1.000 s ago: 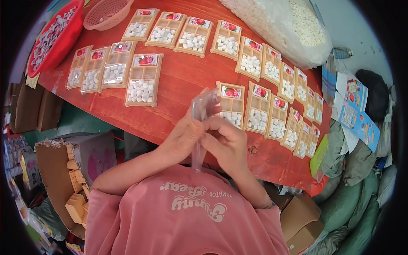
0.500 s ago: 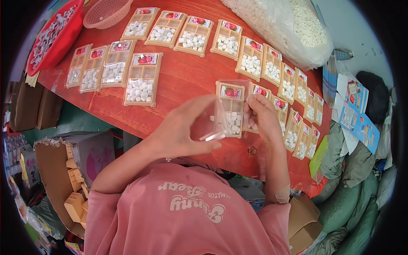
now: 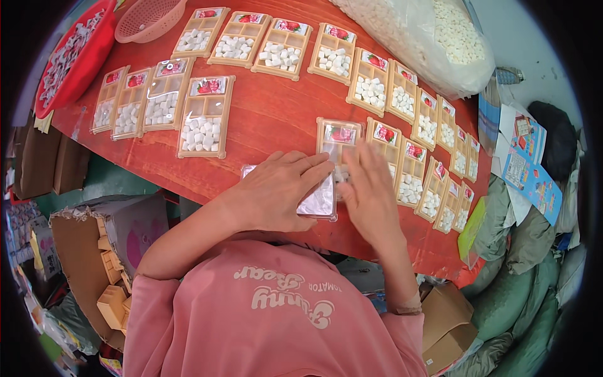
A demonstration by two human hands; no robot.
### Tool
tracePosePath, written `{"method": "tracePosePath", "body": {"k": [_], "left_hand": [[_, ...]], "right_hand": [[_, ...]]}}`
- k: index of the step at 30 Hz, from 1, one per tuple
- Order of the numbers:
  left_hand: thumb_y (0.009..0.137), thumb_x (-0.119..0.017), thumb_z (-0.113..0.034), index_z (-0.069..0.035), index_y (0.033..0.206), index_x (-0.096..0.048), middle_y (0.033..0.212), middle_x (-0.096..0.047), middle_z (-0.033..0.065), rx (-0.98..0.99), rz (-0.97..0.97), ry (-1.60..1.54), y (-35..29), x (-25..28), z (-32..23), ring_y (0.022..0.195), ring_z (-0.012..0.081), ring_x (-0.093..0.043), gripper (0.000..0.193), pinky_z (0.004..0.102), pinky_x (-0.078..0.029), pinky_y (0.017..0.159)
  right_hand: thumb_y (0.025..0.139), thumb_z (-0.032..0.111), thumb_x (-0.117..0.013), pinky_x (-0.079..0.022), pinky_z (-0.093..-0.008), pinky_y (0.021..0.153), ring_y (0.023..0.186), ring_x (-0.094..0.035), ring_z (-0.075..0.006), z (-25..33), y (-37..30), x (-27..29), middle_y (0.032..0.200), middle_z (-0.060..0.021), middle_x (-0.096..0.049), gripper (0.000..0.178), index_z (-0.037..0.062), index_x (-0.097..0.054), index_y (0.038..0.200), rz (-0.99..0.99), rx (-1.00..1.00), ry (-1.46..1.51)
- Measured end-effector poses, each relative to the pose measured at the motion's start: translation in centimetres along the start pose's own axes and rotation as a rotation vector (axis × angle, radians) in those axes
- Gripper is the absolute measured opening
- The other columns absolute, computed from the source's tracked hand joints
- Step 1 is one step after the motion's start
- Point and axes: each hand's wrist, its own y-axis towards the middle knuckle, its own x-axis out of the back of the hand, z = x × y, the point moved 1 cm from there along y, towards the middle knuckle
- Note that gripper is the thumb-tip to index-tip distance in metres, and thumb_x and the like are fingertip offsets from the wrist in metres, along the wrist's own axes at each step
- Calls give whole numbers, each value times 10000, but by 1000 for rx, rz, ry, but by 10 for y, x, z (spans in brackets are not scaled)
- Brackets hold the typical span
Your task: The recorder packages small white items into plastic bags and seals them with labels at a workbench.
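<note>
My left hand (image 3: 282, 191) is closed over a clear, shiny plastic lid (image 3: 319, 202) near the table's front edge; its thumb is hidden. Just right of it, my right hand (image 3: 370, 198) is slightly blurred, fingers stretched out beside a beige compartment tray (image 3: 339, 154). That tray holds a strawberry-printed packet and white marshmallow-like pieces, partly covered by my hands. A clear cover lies over its top. To its right stands another filled tray (image 3: 382, 141), partly behind my right hand.
More filled trays (image 3: 281, 50) line the red table (image 3: 270, 113), some lidded at left (image 3: 206, 119). A red basin (image 3: 75, 56) of small packets and a pink basket (image 3: 149, 22) sit far left. A large bag of white pieces (image 3: 455, 47) lies far right. A carton (image 3: 81, 270) holds beige trays.
The clear cover that was tilted between my hands now lies over the tray. My left hand has come down onto another lid; my right hand has shifted left and lower.
</note>
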Motion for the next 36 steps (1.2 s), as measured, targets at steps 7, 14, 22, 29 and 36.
{"method": "tracePosePath", "body": {"k": [7,14,22,29,36], "left_hand": [[616,-744,-251,-37,1341,-347,1248,-482,173,38,-47,-121,-10,11,2,1121,342,-478,854,429,-370,962],[650,-769,-283,-50,1334,-376,1190,-516,184,252,-321,-357,-43,39,13,1070,310,-526,823,377,-415,906],[700,-701,-478,22,1381,-287,1304,-454,154,417,-529,-817,-73,46,11,1101,226,-505,940,372,-356,968],[770,-534,-658,-57,1420,-237,1398,-345,144,343,-604,-1201,-75,35,16,1195,234,-433,933,382,-334,982],[792,-427,-700,-81,1438,-159,1428,-277,122,300,-443,-1295,-31,5,1,1283,256,-331,934,386,-304,1035]], "right_hand": [[866,269,-548,-233,-458,1074,1276,-369,-304,3,-15,-29,1390,-185,-355,565,-14,-379,1325,40,-56,-148],[847,300,-569,-254,-460,1070,1278,-352,-357,24,-9,-45,1391,-237,-324,636,-73,-352,1313,-9,-63,-123],[864,211,-542,-258,-496,1058,1277,-272,-473,78,50,-79,1358,-372,-240,637,-175,-267,1290,-102,-110,-39],[889,141,-500,-246,-475,1067,1304,-229,-456,91,77,-69,1377,-355,-218,552,-152,-268,1296,-106,-94,300],[848,56,-614,-494,-204,653,766,-602,-95,82,23,6,865,-70,-607,233,-32,-520,1042,75,-179,1472]]}}
